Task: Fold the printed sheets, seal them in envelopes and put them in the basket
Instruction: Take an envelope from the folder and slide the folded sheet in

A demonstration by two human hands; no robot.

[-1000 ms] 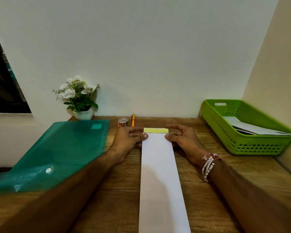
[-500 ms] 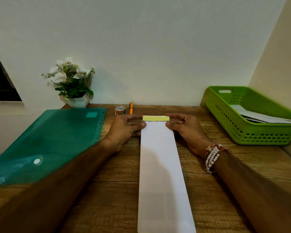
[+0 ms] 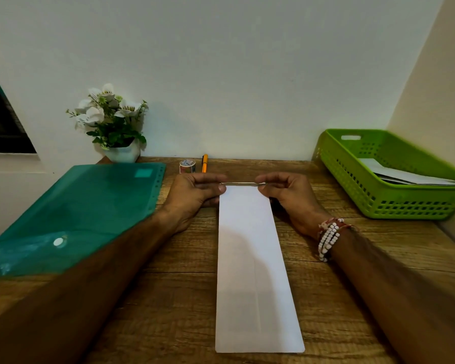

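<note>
No text, label, brand or number can be read anywhere. The tape roll (image 3: 187,165) at the back of the tabletop (image 3: 168,298) carries a printed pattern too small to make out, and the white envelope (image 3: 255,271) shows a blank face.

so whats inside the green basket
White envelopes or sheets lie stacked at a slant in the green basket. Its near wall hides their lower parts and the basket floor, so a count isn't possible.
</note>
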